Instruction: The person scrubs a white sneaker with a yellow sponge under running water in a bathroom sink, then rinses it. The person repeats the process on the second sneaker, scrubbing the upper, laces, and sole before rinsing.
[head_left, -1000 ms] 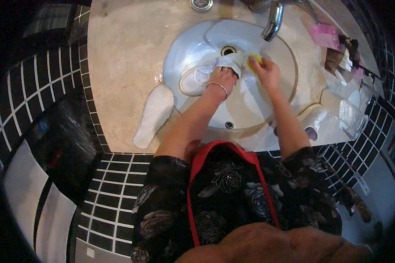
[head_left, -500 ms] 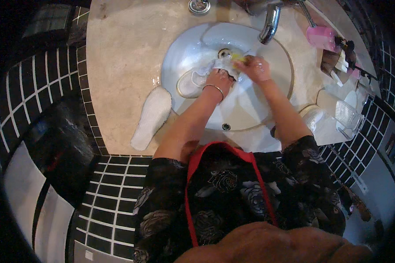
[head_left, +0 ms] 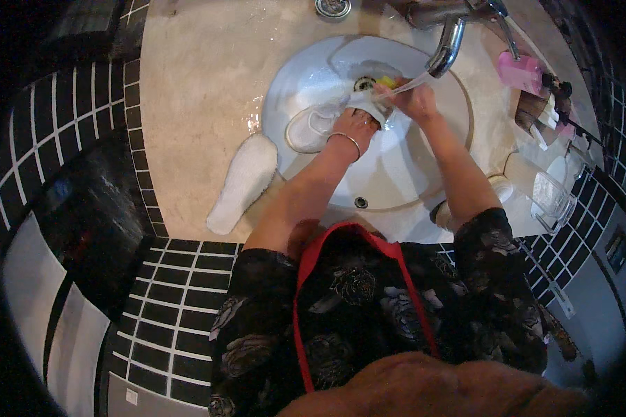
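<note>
A white shoe (head_left: 305,132) lies in the oval washbasin (head_left: 285,94), its toe to the left. My left hand (head_left: 356,131), with a bangle at the wrist, is closed on the shoe's heel end and partly hides it. My right hand (head_left: 417,103) closes round a small yellow scrubbing tool (head_left: 388,83) beside the heel end; whether it is a brush or a sponge I cannot make out. From the faucet (head_left: 446,50), a thin stream of water slants down past my right hand to the shoe. On the counter left of the basin rests a fluffy white insole (head_left: 243,182).
A second pale shoe (head_left: 501,187) stands on the counter at the right, partly hidden by my right forearm. Near it are a clear plastic container (head_left: 551,193) and a pink bottle (head_left: 519,71). A round metal fitting (head_left: 332,8) sits on the counter at the back.
The whole view has shifted slightly. My right hand and the yellow tool have moved a little relative to the shoe. A slanting stream of water now shows clearly. My left hand keeps its hold.
</note>
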`<state>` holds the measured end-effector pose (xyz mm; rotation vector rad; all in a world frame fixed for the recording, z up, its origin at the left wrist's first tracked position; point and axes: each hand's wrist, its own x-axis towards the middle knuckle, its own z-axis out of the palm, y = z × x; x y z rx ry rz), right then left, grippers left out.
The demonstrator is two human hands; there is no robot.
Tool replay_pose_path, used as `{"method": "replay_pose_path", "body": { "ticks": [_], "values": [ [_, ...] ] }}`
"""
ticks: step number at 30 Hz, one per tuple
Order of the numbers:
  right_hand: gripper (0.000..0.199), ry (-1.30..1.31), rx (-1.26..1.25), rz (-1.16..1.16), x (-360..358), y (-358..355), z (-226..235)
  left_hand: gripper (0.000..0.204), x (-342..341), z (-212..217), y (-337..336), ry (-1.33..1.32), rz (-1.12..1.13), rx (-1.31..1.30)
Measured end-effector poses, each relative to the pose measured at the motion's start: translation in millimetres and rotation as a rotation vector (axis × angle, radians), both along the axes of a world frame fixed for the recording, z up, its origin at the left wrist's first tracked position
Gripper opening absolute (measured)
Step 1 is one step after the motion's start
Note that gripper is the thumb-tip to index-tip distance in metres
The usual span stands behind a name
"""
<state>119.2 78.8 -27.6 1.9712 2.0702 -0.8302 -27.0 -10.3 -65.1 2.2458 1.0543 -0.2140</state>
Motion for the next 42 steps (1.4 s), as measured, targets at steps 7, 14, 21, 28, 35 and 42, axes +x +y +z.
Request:
{"method": "replay_pose_path", "body": {
  "ticks": [7,14,21,28,35,42],
  "values": [
    [0.059,0.141,-0.077,0.471,-70.3,6.2,2.0,0.037,3.2,-2.4,-8.8,0.049,0.194,0.303],
    [0.030,0.694,-0.184,0.407,6.7,28.3,-51.6,0.028,-0.8,-4.1,-7.9,-0.058,0.073,0.117],
    [0.064,0.147,-0.140,0.489,-64.2,28.6,10.2,0.030,1.6,-8.1,-7.5,-0.047,0.163,0.250],
    [0.055,0.076,-0.147,0.075,-14.6,8.0,23.9,0.031,2.3,-13.9,-8.8,-0.061,0.065,0.036],
    [0.055,0.088,-0.078,0.039,16.2,-15.8,8.5,0.031,3.7,-22.3,-5.5,-0.019,0.071,-0.062],
    [0.055,0.208,0.112,0.416,-15.2,-32.0,2.2,0.031,10.6,-39.2,-20.1,-0.093,0.256,0.340]
  ]
}}
